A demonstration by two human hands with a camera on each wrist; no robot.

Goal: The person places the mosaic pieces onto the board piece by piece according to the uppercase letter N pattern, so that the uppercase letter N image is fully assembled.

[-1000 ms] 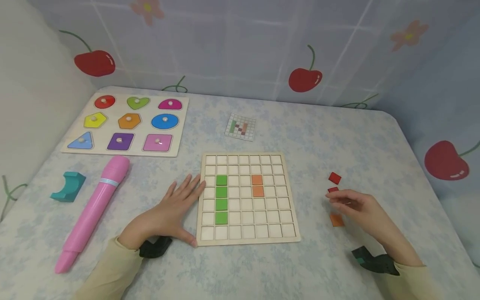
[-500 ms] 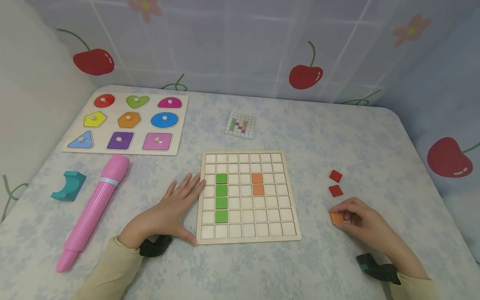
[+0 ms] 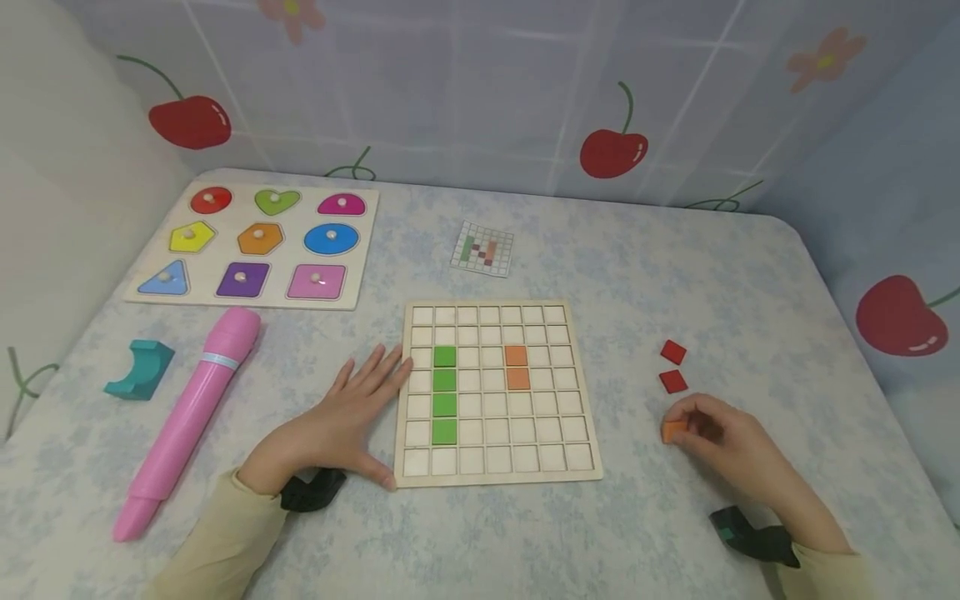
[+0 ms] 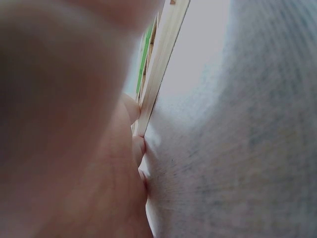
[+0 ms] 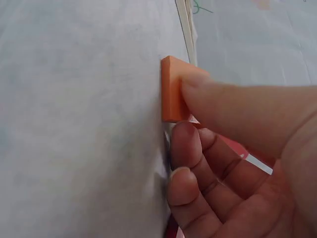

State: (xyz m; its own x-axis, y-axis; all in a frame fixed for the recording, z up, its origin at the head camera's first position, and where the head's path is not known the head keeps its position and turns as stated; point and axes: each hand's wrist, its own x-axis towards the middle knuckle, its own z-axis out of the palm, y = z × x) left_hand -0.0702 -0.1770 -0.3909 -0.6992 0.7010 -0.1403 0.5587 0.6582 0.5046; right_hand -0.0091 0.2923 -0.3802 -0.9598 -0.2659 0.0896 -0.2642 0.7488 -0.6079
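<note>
My left hand (image 3: 337, 421) lies spread at the left edge of a wooden grid board (image 3: 497, 481), fingertips and thumb touching its rim. Set in the board are a column of several green tiles (image 3: 445, 381) and two orange tiles (image 3: 517, 367). To the right of the board, my right hand (image 3: 731, 433) pinches a loose orange square tile (image 5: 173, 94) at the tabletop. The right wrist view shows the thumb on the tile's face; the forefinger is mostly hidden. Just beyond this hand lie two red tiles (image 3: 673, 367). In the left wrist view, the left hand (image 4: 99, 168) hides most of the board.
A small printed pattern card (image 3: 482, 248) lies behind the board. At the back left is a knobbed shape puzzle (image 3: 288, 265). A pink marker-shaped tube (image 3: 187, 425) and a teal curved block (image 3: 142, 371) lie left of my left hand. A patterned curtain (image 3: 480, 100) hangs behind the table.
My right hand has come from beside the red tiles down to the loose orange tile and taken it between thumb and finger. The left hand keeps its place at the board.
</note>
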